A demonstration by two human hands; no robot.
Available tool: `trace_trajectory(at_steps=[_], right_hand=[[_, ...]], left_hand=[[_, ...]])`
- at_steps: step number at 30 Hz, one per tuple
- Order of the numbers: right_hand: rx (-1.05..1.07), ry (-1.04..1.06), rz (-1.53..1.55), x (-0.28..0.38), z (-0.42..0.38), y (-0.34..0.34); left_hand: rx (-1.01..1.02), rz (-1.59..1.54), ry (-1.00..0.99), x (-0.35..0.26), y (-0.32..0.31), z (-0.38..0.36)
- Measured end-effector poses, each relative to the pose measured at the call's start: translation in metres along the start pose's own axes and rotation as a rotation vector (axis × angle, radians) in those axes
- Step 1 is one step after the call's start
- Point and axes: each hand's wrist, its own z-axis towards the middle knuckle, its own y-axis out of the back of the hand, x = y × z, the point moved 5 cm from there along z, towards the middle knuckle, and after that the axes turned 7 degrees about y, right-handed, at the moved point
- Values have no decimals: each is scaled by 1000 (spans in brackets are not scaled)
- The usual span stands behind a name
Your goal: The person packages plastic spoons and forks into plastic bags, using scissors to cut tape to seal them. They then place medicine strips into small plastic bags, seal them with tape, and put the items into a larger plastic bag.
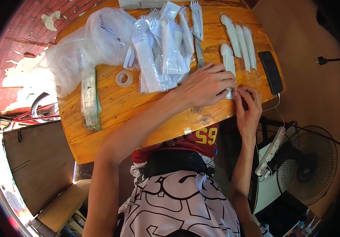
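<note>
A white plastic spoon packet (228, 59), apparently with a folded napkin inside a clear sleeve, lies bowl end away from me on the wooden table. My left hand (213, 84) lies over its lower part, fingers curled and pressing on it. At the packet's near end, my right hand (249, 106) has thumb and fingers pinched together; what is between them is too small to make out. Just beyond, several similar spoon packets (241, 45) lie side by side. Scissors (199, 55) point away from me near my left hand, their handles partly hidden by it.
A pile of wrapped white forks (164, 51) covers the table's middle, beside a tape roll (124, 78). Puffy clear plastic bags (99, 37) and a greenish plastic bundle (90, 100) lie left. A charging phone (270, 72) sits at the right edge; a fan (306, 166) stands below right.
</note>
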Motion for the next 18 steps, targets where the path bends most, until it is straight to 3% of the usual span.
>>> trace_trajectory(at_steps=[5,10,18], right_hand=[[-133,-41,51,15,-14,15],[282,128,333,76,-36,7],[358,225,312,104,-51,-20]], left_hand=[[4,32,29,-1,-3,-2],[6,49,44,2,-6,-2],[-5,47,30,1,-6,-2]])
